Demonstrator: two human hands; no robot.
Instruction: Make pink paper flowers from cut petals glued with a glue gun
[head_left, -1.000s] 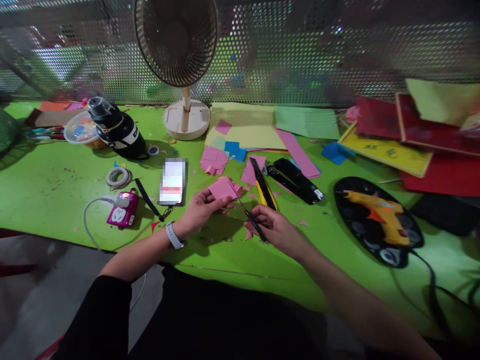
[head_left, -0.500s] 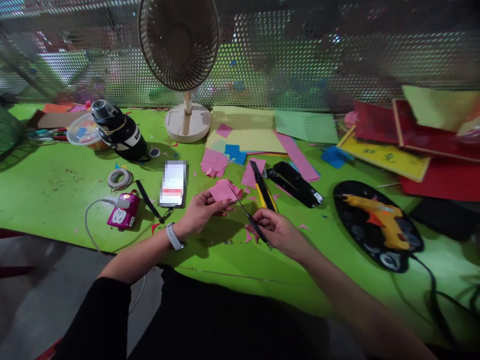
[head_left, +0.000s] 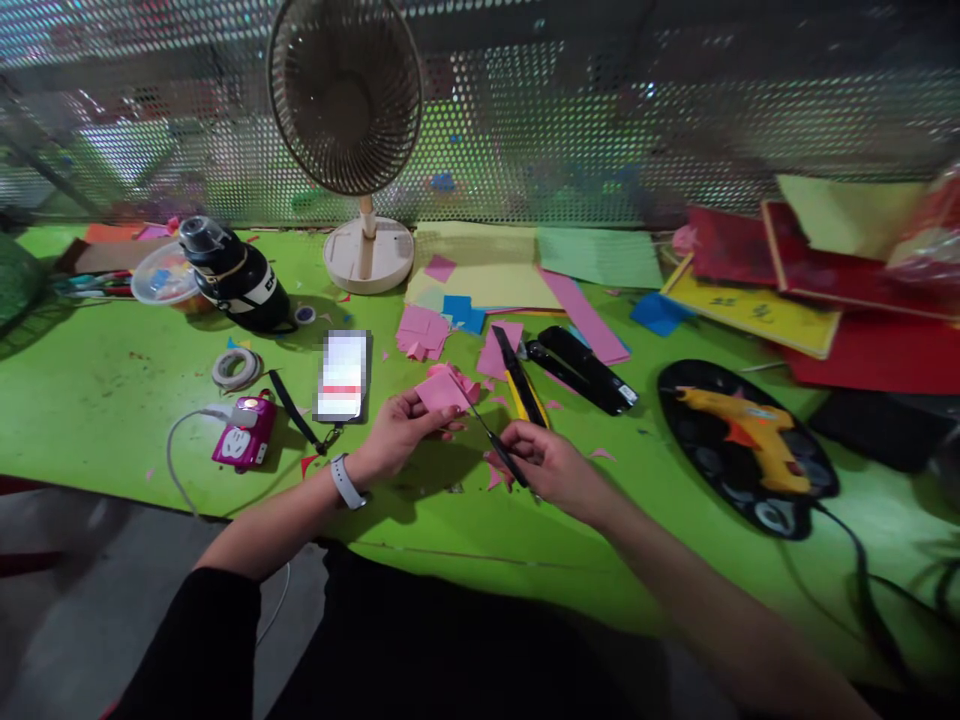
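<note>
My left hand (head_left: 401,432) is closed in a pinch on a small pink paper square (head_left: 442,392), its thumb lying over the paper's lower edge. My right hand (head_left: 551,465) grips black-handled scissors (head_left: 504,455); their thin blades reach the right side of the square, and the fingers partly hide the handle. Beyond the square is a small cluster of pink paper (head_left: 466,383). Just past my right hand, a yellow and black utility knife (head_left: 521,380) lies on the table. Pink paper scraps (head_left: 602,454) are scattered around both hands.
Right of the knife lies a black stapler (head_left: 581,370), then a yellow glue gun (head_left: 750,435) on a black palette. To the left are a phone (head_left: 342,375), a purple power adapter (head_left: 245,432), tape (head_left: 235,369) and a bottle (head_left: 236,275). A fan (head_left: 367,255) stands behind.
The view has shifted slightly, so the table things appear a little further left. Both hands keep their hold, and the blades remain at the pink square's right side.
</note>
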